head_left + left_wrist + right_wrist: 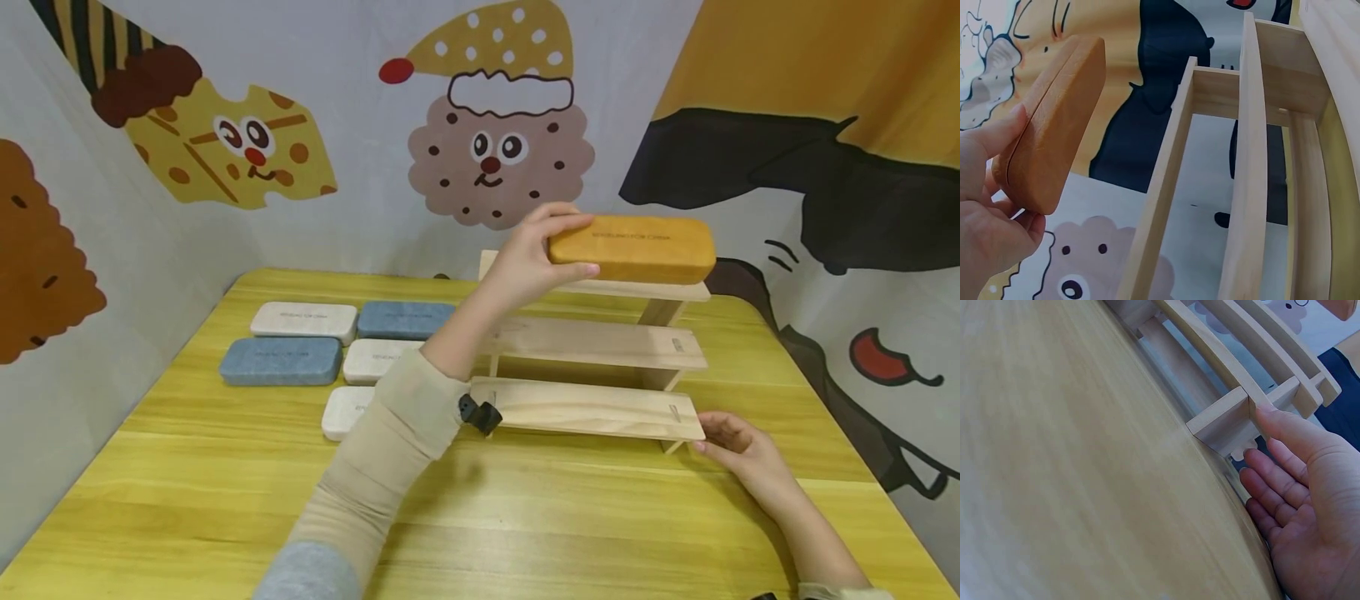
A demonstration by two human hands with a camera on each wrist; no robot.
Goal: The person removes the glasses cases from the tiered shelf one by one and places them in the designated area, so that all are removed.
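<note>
An orange glasses case (633, 248) is in my left hand (536, 254), with the thumb on its near side and the fingers on the far side. The left wrist view shows this case (1054, 125) held apart from the wooden rack (1247, 156). In the head view it appears over the top shelf of the three-tier rack (592, 408). My right hand (753, 458) is at the right end of the lowest shelf. In the right wrist view, the thumb of this hand (1310, 506) touches the shelf's end, and the other fingers are loosely bent, holding nothing.
Left of the rack, blue cases (281, 361) and white cases (303, 321) lie in rows on the yellow wood-grain table (525, 517). My left forearm hides part of some. A cartoon-printed cloth (360, 125) hangs behind the table.
</note>
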